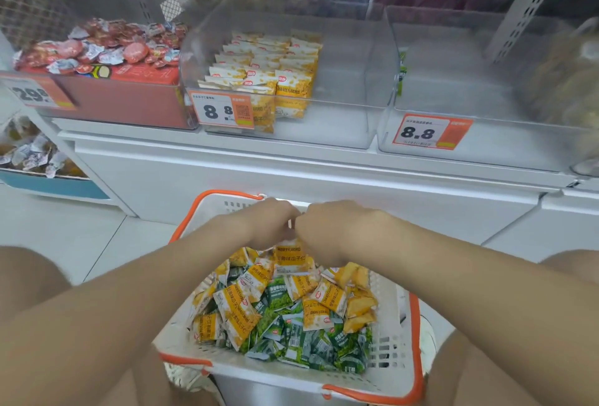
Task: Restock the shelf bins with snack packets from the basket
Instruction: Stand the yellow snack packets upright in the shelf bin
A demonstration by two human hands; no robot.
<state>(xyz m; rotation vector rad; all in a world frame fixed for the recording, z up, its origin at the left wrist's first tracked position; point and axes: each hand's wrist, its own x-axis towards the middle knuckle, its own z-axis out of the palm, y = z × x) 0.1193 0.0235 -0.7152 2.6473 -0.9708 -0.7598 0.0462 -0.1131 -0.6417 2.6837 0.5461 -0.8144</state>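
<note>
A white basket (392, 334) with orange handles sits on the floor between my knees, full of several yellow packets (240, 305) and green packets (324, 344). My left hand (270, 220) and my right hand (324, 230) meet over the far end of the basket. Together they hold a small stack of yellow packets (291, 256) that hangs below the fingers. Above, a clear shelf bin (340, 107) holds rows of the same yellow packets (265, 68) on its left side. The clear bin to its right (486, 107) looks nearly bare.
A red bin (123, 97) heaped with red-wrapped snacks stands at the left. Orange price tags (223, 110) hang on the bin fronts. A white cabinet front (291, 172) rises behind the basket. A lower bin (48, 185) with wrapped sweets sits at far left.
</note>
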